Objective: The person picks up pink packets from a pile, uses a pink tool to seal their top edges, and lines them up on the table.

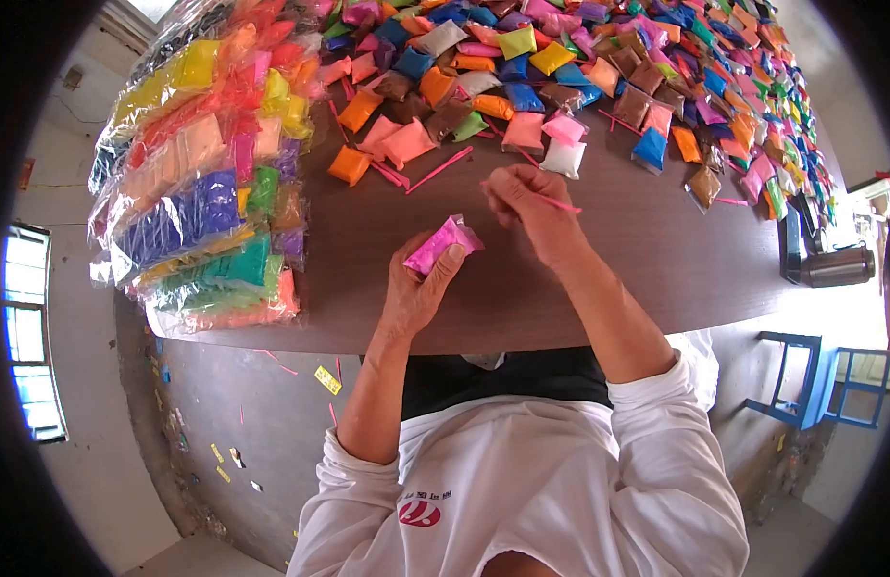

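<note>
My left hand (424,279) is closed round a small magenta packet (443,244) in clear wrap, with the thumb on its lower right side. To its right and a little higher, my right hand (529,202) is closed on a thin pink stick (557,203), which sticks out towards the right. The two hands are apart, above the brown table (502,298). Just beyond my right hand lie a white packet (563,158) and a pink packet (523,132). Another pink stick (439,169) lies on the table between the hands and the pile.
A heap of many coloured packets (551,58) covers the table's far side and right. Stacked clear bags of coloured packets (190,192) stand at the left. A metal cylinder (839,267) is at the right edge, and a blue stool (801,380) is on the floor.
</note>
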A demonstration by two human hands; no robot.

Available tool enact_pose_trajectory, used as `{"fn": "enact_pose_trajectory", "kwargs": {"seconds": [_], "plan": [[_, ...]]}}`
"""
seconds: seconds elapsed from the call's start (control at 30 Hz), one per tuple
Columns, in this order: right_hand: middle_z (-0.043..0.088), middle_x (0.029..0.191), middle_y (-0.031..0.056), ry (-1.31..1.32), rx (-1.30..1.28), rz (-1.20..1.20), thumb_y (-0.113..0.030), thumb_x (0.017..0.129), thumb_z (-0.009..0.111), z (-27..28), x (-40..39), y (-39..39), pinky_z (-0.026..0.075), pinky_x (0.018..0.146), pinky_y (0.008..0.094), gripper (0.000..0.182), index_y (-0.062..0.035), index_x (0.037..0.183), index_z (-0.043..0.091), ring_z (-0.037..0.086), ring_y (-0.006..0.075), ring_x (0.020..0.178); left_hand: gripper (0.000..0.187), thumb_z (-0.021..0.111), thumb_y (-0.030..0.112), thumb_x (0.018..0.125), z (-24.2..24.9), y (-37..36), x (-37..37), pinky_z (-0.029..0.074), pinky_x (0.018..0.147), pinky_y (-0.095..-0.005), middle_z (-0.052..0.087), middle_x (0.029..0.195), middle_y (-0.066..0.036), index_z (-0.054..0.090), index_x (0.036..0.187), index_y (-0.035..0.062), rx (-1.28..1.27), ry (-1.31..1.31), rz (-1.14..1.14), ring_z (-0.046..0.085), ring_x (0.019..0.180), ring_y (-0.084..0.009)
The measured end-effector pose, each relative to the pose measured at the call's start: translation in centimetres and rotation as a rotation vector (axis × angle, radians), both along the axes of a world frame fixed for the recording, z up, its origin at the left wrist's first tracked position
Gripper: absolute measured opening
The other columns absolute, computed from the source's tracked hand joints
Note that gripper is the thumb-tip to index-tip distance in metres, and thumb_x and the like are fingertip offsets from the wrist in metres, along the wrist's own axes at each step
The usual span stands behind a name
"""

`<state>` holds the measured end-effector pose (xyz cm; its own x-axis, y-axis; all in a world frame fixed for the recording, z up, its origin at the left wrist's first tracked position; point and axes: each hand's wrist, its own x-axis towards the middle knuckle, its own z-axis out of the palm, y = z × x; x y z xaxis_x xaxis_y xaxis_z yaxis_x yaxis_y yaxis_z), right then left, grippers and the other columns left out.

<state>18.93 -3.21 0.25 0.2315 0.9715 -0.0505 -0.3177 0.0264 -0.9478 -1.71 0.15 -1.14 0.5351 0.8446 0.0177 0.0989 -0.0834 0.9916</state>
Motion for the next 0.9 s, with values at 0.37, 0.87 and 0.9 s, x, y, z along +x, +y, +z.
{"fn": "enact_pose_trajectory", "kwargs": {"seconds": [0.37, 0.87, 0.9], "plan": [[0.066, 0.078, 0.0009, -0.474, 0.017, 0.182, -0.024, 0.09, 0.071, 0.7, -0.2, -0.6, 0.047, 0.066, 0.0247, 0.024, 0.0005, 0.094, 0.072, 0.057, 0.0069, 0.076, 0.043, 0.065, 0.045, 0.094, 0.0, 0.2, -0.3, 0.038, 0.066, -0.021, 0.058, 0.083, 0.005, 0.068, 0.098, 0.003, -0.077, -0.158, 0.055, 0.046, 0.075, -0.0044], [0.064, 0.077, -0.0018, -0.163, 0.006, 0.294, -0.026, 0.093, 0.069, 0.7, -1.5, -0.5, 0.043, 0.061, 0.0212, 0.025, -0.0009, 0.096, 0.072, 0.053, 0.0052, 0.07, 0.048, 0.063, 0.049, 0.094, 0.0, 0.2, -0.3, 0.041, 0.071, -0.0226, 0.061, 0.084, 0.002, 0.067, 0.097, 0.001, -0.065, -0.131, 0.013, 0.049, 0.079, -0.0067], [0.064, 0.077, -0.002, -0.159, 0.006, 0.295, -0.026, 0.093, 0.07, 0.8, -1.5, -0.5, 0.043, 0.061, 0.0212, 0.025, -0.0011, 0.096, 0.072, 0.053, 0.0051, 0.07, 0.048, 0.063, 0.049, 0.094, 0.0, 0.2, -0.3, 0.041, 0.071, -0.0226, 0.061, 0.084, 0.002, 0.067, 0.097, 0.0009, -0.066, -0.129, 0.013, 0.049, 0.079, -0.0067]]}}
